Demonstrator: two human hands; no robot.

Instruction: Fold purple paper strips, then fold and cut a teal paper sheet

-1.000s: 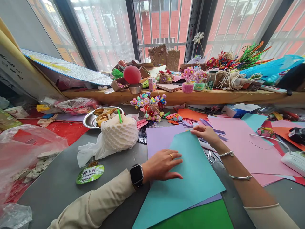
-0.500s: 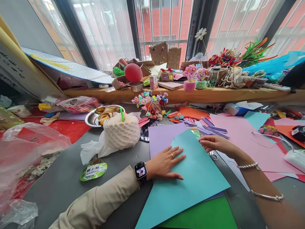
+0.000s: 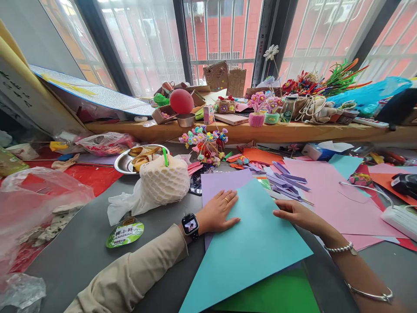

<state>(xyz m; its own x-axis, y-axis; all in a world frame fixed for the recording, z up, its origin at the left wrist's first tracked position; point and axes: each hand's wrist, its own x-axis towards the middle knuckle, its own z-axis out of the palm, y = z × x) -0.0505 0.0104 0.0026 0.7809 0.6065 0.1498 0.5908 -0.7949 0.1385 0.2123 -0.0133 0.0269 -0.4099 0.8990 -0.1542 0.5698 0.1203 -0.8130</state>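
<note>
A turquoise sheet of paper [image 3: 250,256] lies at an angle over a light purple sheet [image 3: 213,184] and a green sheet [image 3: 276,291], its pointed corner facing the window. My left hand [image 3: 219,212] presses flat on its left side, fingers stretched forward and thumb spread out. At the sheet's right edge is my right hand [image 3: 298,215], palm turned inward, with thumb and forefinger apart and the thumb tip over the paper. The other fingers of that hand are partly hidden.
Purple paper strips [image 3: 283,182] and large pink sheets [image 3: 321,187] lie at the right, near a white power strip [image 3: 400,221]. On the left stand a net-wrapped coconut [image 3: 165,180] with a green straw and a metal plate [image 3: 122,161]. Crochet flowers [image 3: 205,141] stand behind.
My left hand has slid left across the turquoise sheet. My right hand has come down along its right edge, the thumb now over the paper; the scissors beside it are hidden. The view shifts slightly.
</note>
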